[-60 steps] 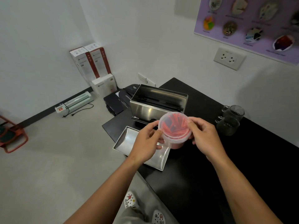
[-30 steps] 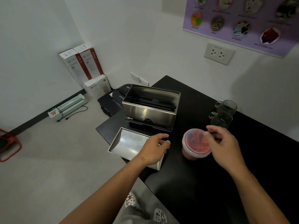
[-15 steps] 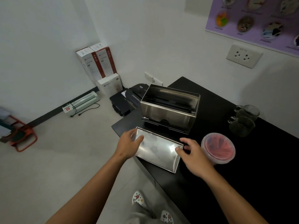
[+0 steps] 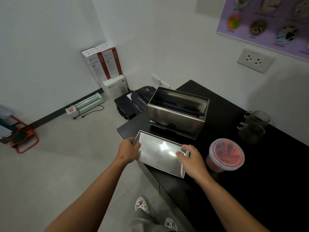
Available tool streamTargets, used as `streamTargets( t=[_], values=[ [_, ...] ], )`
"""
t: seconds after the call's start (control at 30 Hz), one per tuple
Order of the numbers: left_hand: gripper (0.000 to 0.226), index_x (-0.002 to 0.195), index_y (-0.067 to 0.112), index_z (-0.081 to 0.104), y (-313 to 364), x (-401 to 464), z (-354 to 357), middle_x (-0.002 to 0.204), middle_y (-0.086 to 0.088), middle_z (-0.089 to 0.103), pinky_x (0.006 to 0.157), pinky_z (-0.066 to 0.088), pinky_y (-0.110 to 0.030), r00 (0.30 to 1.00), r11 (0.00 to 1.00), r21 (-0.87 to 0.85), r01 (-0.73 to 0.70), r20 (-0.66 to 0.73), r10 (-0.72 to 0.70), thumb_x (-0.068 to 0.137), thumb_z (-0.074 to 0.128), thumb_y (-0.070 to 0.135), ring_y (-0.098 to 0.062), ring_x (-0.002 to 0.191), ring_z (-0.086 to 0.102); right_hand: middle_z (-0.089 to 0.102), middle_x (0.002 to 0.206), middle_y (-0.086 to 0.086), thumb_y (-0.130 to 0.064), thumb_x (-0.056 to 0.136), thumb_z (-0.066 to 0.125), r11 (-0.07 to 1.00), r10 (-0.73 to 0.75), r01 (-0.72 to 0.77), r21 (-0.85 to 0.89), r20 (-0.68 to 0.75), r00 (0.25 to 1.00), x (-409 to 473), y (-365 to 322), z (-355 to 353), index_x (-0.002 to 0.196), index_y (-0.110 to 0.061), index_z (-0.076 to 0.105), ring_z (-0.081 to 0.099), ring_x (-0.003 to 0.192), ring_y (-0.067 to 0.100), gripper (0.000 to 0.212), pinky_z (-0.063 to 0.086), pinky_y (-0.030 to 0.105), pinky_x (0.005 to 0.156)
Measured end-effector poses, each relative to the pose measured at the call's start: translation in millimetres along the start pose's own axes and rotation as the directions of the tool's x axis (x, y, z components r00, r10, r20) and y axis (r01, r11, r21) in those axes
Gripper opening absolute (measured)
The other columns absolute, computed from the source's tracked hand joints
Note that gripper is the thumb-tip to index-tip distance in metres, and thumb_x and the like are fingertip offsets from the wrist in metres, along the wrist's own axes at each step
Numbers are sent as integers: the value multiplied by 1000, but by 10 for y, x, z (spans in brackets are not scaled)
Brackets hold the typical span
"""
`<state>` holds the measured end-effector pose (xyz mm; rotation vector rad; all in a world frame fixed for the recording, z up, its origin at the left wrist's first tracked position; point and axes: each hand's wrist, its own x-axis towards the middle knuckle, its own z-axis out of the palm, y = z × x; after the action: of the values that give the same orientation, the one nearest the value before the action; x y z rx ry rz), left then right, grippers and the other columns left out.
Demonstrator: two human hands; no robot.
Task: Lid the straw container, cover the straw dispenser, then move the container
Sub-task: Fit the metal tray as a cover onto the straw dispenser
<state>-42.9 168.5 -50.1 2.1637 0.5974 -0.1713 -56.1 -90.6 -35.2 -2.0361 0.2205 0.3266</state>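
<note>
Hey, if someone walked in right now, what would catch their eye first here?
Probably the shiny steel lid at the counter's near edge, gripped at its ends by the left hand and right hand. Just behind it stands the open steel dispenser, not yet covered. To the right sits the lidded tub of red straws, in front of two glass mugs.

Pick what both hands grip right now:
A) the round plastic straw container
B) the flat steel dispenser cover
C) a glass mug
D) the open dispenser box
B: the left hand and right hand clasp opposite ends of the steel cover, while the lidded straw container stands untouched beside it.
</note>
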Motion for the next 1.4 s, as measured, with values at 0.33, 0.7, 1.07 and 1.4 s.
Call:
streamTargets(
  t=[0.33, 0.7, 1.07, 1.4],
  values=[
    [34, 121, 24, 78, 540, -231, -563, 89, 18, 73, 60, 48, -8, 969, 965, -177, -195, -188, 162, 103, 54, 9, 4, 74, 68, 38, 150, -21, -34, 97, 69, 978, -204, 204, 44, -1, 979, -237, -407, -373, 139, -32, 58, 40, 132, -3, 43, 37, 28, 110],
    [26, 125, 9, 76, 1035, -436, -1004, 90, -5, 72, 70, 52, -34, 985, 893, -430, -133, -156, 71, 105, 61, 13, -19, 71, 59, 31, 162, -21, -38, 91, 76, 756, -614, 629, -182, 136, 777, -439, -429, -757, 138, -42, 58, 20, 154, 3, 50, 29, 37, 121],
    [48, 120, 23, 68, 1188, -416, -1102, 128, -7, 74, 98, 58, -45, 986, 764, -631, -139, -21, 163, 106, 42, 61, -25, 118, 68, 71, 112, -21, -17, 93, 75, 679, -727, 734, 5, -134, 673, -176, -791, -918, 107, -38, 71, 64, 114, 0, 26, 44, 14, 97],
    [61, 155, 15, 45, 1563, 45, -984, 126, 2, 67, 102, 58, -31, 892, 836, -313, -451, -186, 411, 100, 71, 20, -9, 116, 68, 70, 84, -3, -16, 103, 62, 703, -556, 580, 412, -189, 809, 378, -1466, -1071, 98, -18, 72, 63, 80, 7, 11, 53, 26, 76]
  ],
)
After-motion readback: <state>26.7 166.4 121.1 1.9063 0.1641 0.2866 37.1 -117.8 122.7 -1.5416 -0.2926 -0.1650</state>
